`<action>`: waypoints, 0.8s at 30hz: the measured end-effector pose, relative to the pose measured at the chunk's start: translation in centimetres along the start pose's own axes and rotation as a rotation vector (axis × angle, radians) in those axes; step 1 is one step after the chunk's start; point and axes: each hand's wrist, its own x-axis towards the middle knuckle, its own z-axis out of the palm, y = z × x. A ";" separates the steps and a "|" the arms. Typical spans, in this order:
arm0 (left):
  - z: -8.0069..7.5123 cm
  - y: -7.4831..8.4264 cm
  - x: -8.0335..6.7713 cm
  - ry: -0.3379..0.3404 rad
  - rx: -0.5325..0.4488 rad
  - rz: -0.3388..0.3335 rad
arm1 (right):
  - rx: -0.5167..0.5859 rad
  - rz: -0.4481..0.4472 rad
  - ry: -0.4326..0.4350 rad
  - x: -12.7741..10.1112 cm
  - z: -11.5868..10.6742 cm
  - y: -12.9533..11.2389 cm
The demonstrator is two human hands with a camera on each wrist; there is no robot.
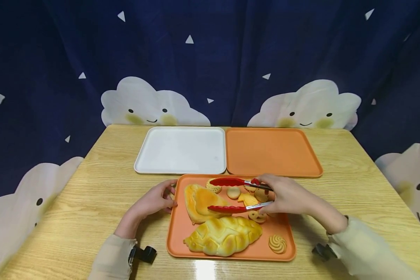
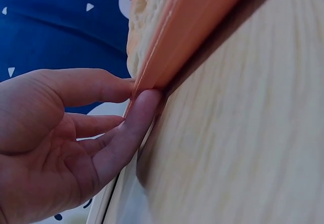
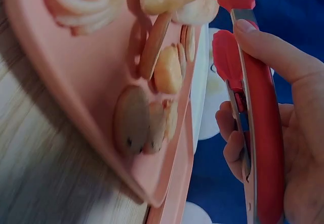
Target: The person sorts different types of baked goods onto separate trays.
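A near orange tray (image 1: 171, 233) holds a large braided loaf (image 1: 224, 235), a triangular bread (image 1: 201, 202), a small round bun (image 1: 233, 192), a swirl cookie (image 1: 277, 243) and several small pastries. My left hand (image 1: 168, 198) pinches the tray's left rim (image 2: 187, 31) between thumb and finger (image 2: 144, 100). My right hand (image 1: 266, 194) grips red tongs (image 1: 231, 182) over the tray's far half. The tongs' arms are spread apart, one on each side of the bun and the triangular bread, and hold nothing. In the right wrist view the tongs (image 3: 263, 133) lie in my curled fingers beside the small pastries (image 3: 167, 67).
A white tray (image 1: 182, 149) and a second orange tray (image 1: 271, 151) lie side by side, bare, at the back of the wooden table (image 1: 91, 186). A dark blue curtain with cloud faces hangs behind the table.
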 end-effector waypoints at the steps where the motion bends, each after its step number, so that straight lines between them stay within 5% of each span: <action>1: 0.0 0.0 0.0 -0.005 0.001 0.007 | -0.002 -0.002 -0.007 0.2 0.1 -0.2; 24: 0.0 0.1 0.0 0.001 0.000 -0.013 | -0.022 -0.064 -0.095 2.8 0.4 -2.1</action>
